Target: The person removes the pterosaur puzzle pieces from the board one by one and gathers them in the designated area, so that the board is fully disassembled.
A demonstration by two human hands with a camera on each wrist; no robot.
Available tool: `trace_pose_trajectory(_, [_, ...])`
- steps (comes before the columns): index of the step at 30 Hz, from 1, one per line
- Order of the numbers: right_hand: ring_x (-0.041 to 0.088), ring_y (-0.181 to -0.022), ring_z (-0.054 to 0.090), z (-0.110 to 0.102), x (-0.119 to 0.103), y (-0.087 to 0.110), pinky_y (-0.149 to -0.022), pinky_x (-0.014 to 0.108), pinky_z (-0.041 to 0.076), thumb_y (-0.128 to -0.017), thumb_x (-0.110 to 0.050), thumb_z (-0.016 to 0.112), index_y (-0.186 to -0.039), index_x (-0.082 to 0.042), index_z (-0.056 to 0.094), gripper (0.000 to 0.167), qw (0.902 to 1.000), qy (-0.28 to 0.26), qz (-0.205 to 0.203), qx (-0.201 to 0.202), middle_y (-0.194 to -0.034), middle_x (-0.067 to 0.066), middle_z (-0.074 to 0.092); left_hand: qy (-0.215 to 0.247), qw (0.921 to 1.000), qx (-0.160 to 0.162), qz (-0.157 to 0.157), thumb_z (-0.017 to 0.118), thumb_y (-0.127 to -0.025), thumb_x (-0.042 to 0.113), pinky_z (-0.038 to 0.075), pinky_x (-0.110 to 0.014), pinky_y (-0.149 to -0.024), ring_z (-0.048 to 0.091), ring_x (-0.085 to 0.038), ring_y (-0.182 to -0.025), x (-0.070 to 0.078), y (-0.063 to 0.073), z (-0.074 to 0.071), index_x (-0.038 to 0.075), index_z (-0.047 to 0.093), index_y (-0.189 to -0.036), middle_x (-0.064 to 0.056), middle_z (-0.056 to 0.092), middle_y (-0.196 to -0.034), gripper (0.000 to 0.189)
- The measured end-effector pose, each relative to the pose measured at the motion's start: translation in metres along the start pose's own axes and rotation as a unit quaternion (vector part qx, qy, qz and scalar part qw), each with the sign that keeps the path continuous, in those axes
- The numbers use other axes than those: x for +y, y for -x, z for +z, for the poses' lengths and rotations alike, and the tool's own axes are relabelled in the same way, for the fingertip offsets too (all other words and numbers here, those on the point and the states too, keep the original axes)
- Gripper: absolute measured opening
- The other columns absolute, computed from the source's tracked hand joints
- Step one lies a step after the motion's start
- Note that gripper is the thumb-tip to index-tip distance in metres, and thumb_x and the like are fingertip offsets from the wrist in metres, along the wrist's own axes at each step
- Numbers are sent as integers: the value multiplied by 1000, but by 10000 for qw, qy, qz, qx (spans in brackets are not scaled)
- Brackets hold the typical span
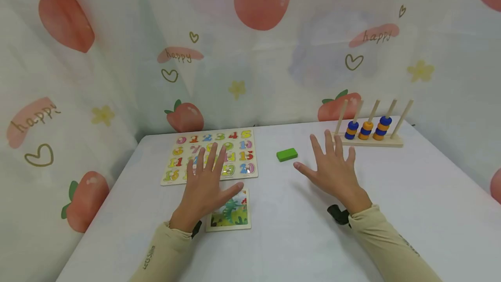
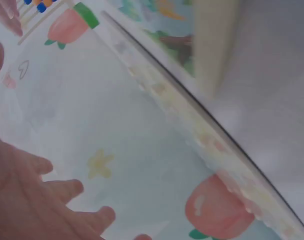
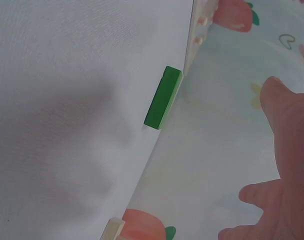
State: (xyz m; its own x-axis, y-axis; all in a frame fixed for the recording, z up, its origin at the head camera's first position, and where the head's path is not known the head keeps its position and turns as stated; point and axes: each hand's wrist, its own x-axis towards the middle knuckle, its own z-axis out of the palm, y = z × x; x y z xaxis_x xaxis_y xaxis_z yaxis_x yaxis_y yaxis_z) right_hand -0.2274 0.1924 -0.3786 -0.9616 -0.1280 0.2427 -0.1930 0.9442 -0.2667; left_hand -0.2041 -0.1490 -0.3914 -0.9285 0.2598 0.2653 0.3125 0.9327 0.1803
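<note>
Left hand (image 1: 201, 195) spread, holding nothing: dinosaur board (image 1: 231, 216) below its thumb, number puzzle board (image 1: 236, 151) behind its fingers, flat, likely keeping numerals seated | right hand (image 1: 334, 175) spread, empty: green block (image 1: 287, 155) past its thumb, abacus (image 1: 368, 142) beyond

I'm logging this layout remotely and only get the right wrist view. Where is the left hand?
Observer: In the head view, the left hand is spread wide, covering part of the number board.
Operator: And what lies on the near side of that?
Observer: A picture panel showing a teal dinosaur-like figure.
Operator: What stands at the far right?
Observer: A bead rack, with beads on the middle three of its five pegs.
</note>
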Motion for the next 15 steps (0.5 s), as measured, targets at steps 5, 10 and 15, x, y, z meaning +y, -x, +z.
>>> trace_pose_trajectory(5, [60, -156, 8, 3, -2, -1, -114, 85, 4, -100, -63, 65, -168, -2, 27, 99, 10000, -47, -63, -15, -172, 35, 8, 81, 9998, 172, 110, 67, -92, 71, 15, -71, -123, 10, -43, -162, -17, 19, -1, 12, 20, -173, -12, 14, -179, 110])
trace_pose_trajectory(10, [59, -156, 7, 2, -2, -2, -114, 85, 4, -100, -63, 66, -168, -1, 27, 99, 9999, -107, -76, -32, -172, 35, 8, 120, 9999, 54, 89, 68, -91, 70, 18, -71, -122, 12, -44, -161, -31, 35, -2, 11, 22, -172, -12, 18, -178, 111])
trace_pose_trajectory(15, [59, -156, 8, 1, 1, -3, -114, 85, 5, -100, -61, 66, -167, 0, 28, 99, 9999, -103, -81, -33, -171, 36, 9, 232, 9994, -260, 71, 72, -88, 71, 21, -72, -121, 16, -45, -160, -37, 48, -2, 10, 22, -172, -14, 19, -177, 115])
